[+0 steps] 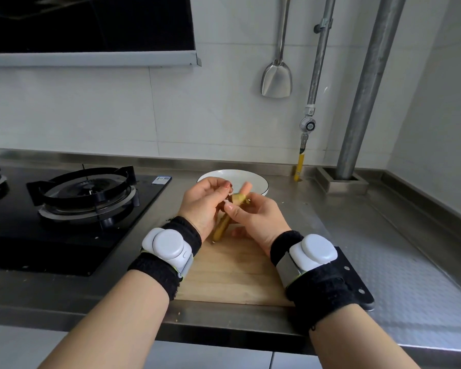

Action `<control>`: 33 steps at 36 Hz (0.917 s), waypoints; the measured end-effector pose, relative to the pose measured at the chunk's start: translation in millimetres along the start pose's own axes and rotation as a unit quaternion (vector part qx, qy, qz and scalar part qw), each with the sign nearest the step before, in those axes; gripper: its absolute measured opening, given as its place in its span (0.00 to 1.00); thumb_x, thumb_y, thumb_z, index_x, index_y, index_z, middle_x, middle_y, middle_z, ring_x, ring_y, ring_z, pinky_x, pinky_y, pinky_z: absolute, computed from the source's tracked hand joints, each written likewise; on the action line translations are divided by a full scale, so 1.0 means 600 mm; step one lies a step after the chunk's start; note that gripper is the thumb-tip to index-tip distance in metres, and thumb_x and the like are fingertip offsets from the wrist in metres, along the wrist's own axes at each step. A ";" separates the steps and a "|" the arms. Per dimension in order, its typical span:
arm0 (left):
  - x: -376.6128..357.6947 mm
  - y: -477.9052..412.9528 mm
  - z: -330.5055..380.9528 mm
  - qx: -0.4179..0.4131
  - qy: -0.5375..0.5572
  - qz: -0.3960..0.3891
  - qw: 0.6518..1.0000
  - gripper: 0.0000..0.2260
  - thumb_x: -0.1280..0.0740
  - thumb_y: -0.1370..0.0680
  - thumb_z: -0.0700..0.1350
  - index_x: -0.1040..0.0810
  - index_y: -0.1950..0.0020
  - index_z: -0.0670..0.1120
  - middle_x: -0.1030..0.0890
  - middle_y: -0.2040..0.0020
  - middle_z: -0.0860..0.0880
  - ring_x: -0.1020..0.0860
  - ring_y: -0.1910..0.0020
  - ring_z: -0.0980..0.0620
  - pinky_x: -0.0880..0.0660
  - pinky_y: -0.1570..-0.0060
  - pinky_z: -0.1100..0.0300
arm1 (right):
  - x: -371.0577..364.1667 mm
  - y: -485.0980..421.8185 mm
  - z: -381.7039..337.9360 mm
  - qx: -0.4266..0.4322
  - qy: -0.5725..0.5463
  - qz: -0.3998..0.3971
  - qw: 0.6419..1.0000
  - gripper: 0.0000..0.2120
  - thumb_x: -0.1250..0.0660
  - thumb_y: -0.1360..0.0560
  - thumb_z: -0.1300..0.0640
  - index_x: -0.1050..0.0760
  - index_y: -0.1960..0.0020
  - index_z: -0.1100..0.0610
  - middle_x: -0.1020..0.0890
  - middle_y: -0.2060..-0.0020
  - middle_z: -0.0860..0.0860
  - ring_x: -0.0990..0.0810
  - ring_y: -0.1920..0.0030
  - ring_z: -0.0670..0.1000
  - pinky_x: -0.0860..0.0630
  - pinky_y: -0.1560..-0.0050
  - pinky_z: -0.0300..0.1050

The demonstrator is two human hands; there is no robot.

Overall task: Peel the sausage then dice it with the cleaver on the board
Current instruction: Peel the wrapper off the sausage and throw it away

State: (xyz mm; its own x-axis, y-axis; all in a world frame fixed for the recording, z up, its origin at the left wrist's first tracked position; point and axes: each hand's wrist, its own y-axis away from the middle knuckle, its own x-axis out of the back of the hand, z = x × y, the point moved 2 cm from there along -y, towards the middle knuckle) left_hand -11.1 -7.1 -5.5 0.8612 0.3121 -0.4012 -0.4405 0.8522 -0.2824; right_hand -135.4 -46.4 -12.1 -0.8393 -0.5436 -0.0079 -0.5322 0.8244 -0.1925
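Both hands meet above the board [232, 272], plate [261, 183] at 12 o'clock. The left hand [201, 206] pinches the casing [221, 227]; the right hand [258, 219] clamps the sausage [244, 189]. It looks light, soft and slick, so grip mid-length.

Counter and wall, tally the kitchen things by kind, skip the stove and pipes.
Plate: 1
Cutting board: 1
Cleaver: 1
Sausage, held in both hands: 1
Hanging spatula: 1
Total: 5
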 end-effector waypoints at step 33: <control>0.006 0.007 0.009 -0.042 -0.115 0.082 0.989 0.13 0.24 0.36 0.56 0.13 0.60 0.49 0.18 0.67 0.49 0.29 0.72 0.51 0.32 0.70 0.60 | 0.012 0.005 -0.017 0.070 0.000 0.085 0.994 0.08 0.32 0.24 0.64 0.18 0.52 0.52 0.16 0.62 0.54 0.22 0.69 0.48 0.26 0.72 0.41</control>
State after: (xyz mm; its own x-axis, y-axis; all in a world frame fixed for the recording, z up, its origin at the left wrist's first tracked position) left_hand -8.2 -0.1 -3.4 0.8075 0.5383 -0.2412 -0.5896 0.7478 -0.3051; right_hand -144.4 -46.2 -2.7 -0.9158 -0.3985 -0.0511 -0.3625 0.8745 -0.3223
